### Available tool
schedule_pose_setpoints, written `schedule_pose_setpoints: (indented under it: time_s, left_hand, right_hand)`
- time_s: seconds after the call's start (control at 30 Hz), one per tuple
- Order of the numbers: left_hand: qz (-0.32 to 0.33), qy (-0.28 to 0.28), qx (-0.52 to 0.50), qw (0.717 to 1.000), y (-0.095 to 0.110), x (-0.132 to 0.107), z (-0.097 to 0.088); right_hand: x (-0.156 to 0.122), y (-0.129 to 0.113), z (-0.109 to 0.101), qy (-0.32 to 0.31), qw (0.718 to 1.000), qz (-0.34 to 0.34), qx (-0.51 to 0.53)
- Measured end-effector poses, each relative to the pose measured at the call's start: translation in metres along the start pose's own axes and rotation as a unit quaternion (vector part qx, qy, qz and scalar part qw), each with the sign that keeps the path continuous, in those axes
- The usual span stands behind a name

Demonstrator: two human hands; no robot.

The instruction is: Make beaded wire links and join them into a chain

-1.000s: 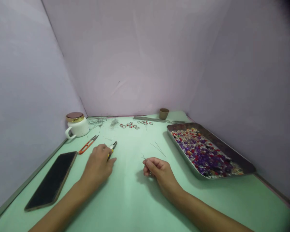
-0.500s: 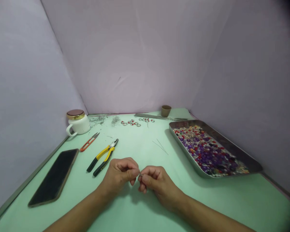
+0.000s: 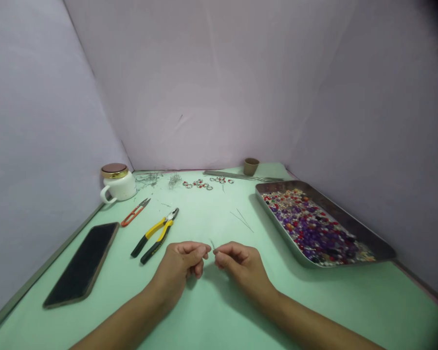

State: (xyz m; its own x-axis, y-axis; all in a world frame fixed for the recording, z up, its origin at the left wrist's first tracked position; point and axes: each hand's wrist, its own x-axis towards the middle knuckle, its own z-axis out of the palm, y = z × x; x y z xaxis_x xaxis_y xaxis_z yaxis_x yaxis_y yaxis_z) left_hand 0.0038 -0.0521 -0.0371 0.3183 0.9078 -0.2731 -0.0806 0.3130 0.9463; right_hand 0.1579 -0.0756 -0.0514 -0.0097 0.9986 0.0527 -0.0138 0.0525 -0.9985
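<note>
Just above the table's front middle, my right hand (image 3: 243,265) pinches a short, thin piece of wire (image 3: 212,244) between thumb and forefinger. The wire's free end points up and slightly left. Close beside it, my left hand (image 3: 184,265) is closed, thumb pressed on forefinger; anything between those fingertips is too small or hidden to make out. A small gap separates the two hands. Pliers (image 3: 156,235) with yellow and black handles lie left of my left hand. Beyond my hands, two loose wires (image 3: 243,221) rest on the green table.
At the right stands a metal tray (image 3: 288,243) of mixed beads. Orange thread snips (image 3: 135,212), a phone (image 3: 82,265) and a lidded white mug (image 3: 120,187) are at the left. Along the back lie beaded wire rings (image 3: 199,184), tangled wire (image 3: 174,181), long wires (image 3: 237,175) and a brown cup (image 3: 251,166).
My hands, close together before, have drawn slightly apart and up. The wire now sticks up visibly from my right fingertips. Everything on the table stays in place.
</note>
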Motion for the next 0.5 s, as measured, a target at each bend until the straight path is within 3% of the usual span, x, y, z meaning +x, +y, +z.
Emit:
schedule_pose_setpoints:
  time_s: [0.2,0.3,0.4,0.5]
  left_hand:
    - [-0.005,0.002,-0.037,0.999,-0.004,-0.003,0.013]
    - [0.023,0.010,-0.077,0.997,-0.003,0.002,0.011]
    - [0.051,0.019,-0.161,0.986,0.001,0.008,0.003]
    - [0.068,0.024,-0.242,0.968,0.003,0.011,-0.003]
  right_hand:
    - [-0.001,0.004,0.002,-0.021,0.992,-0.063,-0.111]
    - [0.000,0.004,0.000,0.005,0.985,-0.104,-0.136]
    - [0.002,0.005,-0.001,0.090,0.991,-0.091,-0.040]
    - [0.006,0.007,0.000,0.113,0.979,0.051,0.163]
